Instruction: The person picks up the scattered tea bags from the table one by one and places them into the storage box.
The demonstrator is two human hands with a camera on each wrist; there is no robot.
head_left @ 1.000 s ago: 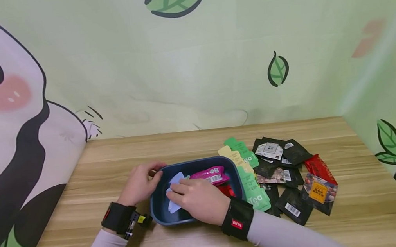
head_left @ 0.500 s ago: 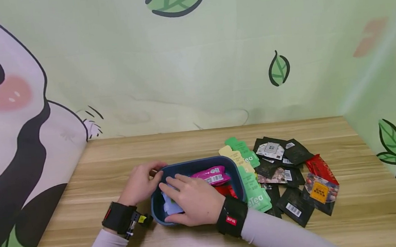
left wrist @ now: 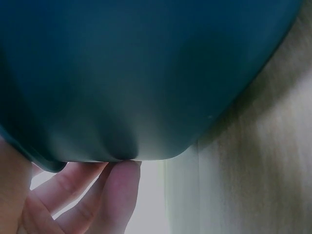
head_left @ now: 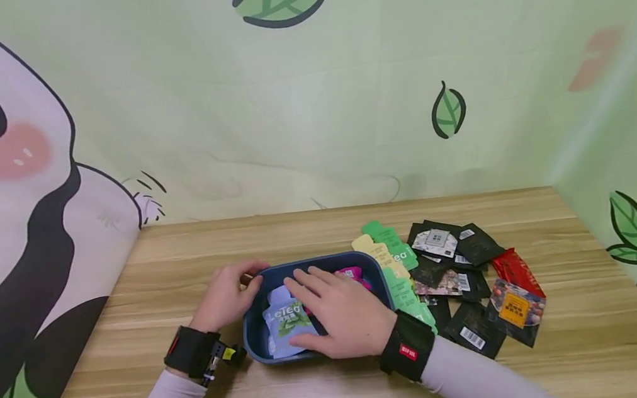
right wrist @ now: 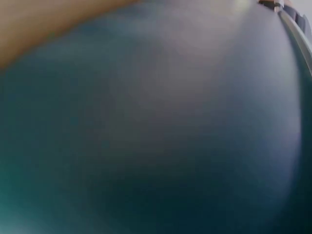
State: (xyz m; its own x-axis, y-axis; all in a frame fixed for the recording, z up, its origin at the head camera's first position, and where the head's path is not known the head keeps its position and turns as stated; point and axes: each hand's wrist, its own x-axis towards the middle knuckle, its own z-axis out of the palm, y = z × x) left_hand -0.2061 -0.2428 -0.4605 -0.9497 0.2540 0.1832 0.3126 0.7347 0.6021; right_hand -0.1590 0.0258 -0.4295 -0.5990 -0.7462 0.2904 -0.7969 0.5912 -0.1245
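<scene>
Right hand (head_left: 346, 317), fingers straight and spread, is over the right half of a dark blue tray (head_left: 256, 351), which stands left of centre on the surface (head_left: 324, 394). Light-blue sachets (head_left: 289, 328) lie at the tray's left end, by the thumb. Left hand (head_left: 226, 295) grips the tray's far left corner. A pink packet (head_left: 353, 272) lies near the far wall. Beyond the right wall are green and cream sachets (head_left: 403, 293); black packets (head_left: 477, 321) and a red packet (head_left: 517, 273) lie toward the surface's right edge.
</scene>
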